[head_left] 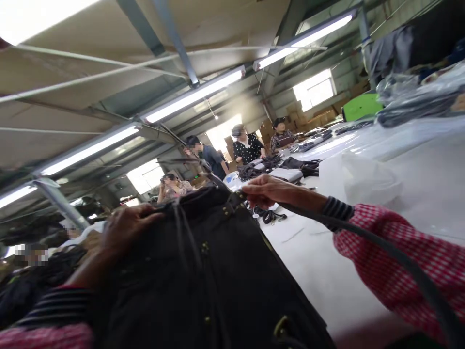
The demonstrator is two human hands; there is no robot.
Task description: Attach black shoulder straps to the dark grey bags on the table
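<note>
Bag (156, 281), black, low centre of view, partly hiding white worktop (290, 257). Right hand (269, 191): grip pinched on grey strap (366, 232) at top corner. Left hand (127, 228) at top edge; blurred, cannot tell whether clamped. Judged light, soft-walled, apt to sag, hardly fragile; gold-coloured fittings (280, 327) hard. Best hold: top rim, both corners.

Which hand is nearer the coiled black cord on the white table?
Right. The right hand is just above the cord in the picture; the left hand is farther, across the black fabric.
</note>
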